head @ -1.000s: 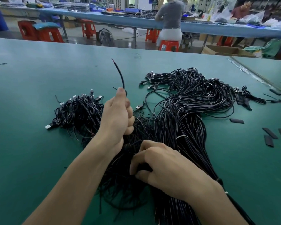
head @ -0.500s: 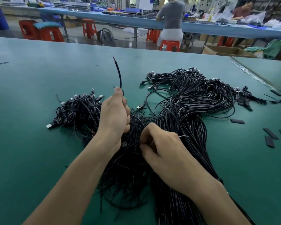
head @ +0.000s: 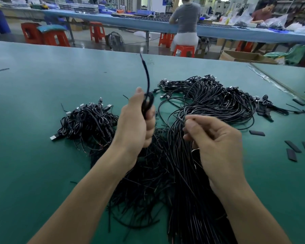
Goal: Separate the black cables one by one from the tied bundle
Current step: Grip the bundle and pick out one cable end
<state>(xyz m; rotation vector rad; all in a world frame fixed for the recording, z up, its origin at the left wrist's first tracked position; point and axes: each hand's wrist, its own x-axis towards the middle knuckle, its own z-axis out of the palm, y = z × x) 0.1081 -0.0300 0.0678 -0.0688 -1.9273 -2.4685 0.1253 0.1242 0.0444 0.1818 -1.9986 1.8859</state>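
A single black cable (head: 146, 74) is gripped in the left hand (head: 136, 120), whose fingers are curled round it. The free end of the cable stands up above the thumb and bends a little toward the far side. This hand is held above the green table (head: 33, 173), between a small pile of cables (head: 90, 120) on its left and the large bundle (head: 209, 106) on its right.

The right hand (head: 218, 143) is held just beside the bundle, apart from the left hand. Its thumb and forefinger are brought close together and the other fingers are curled. It is blurred, so it cannot be told if a cable is pinched there.

The bundle is spread in loops at the far side and is gathered into 1 thick strand, which passes under the right forearm toward the near edge. A tangle of loose cable ends (head: 144, 182) is seen below the left wrist. Some flat black pieces (head: 257, 133) are scattered on the table at the right, well apart from both hands.
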